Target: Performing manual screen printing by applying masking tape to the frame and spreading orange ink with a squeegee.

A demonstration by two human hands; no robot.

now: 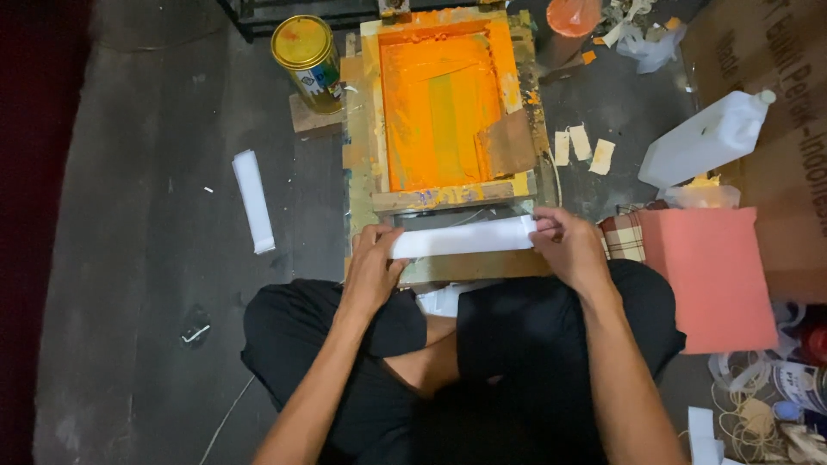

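I hold a long white paper strip (pixel 463 238) flat and level by both ends, just in front of the orange-stained wooden printing frame (pixel 444 108), above my crossed legs.

Both forearms are stretched forward over crossed legs, bare to the elbow. The left hand (pixel 372 261) is curled, fingers bent down and pinched closed. The right hand (pixel 568 245) is set level with it, well apart, fingertips likewise pinched shut.
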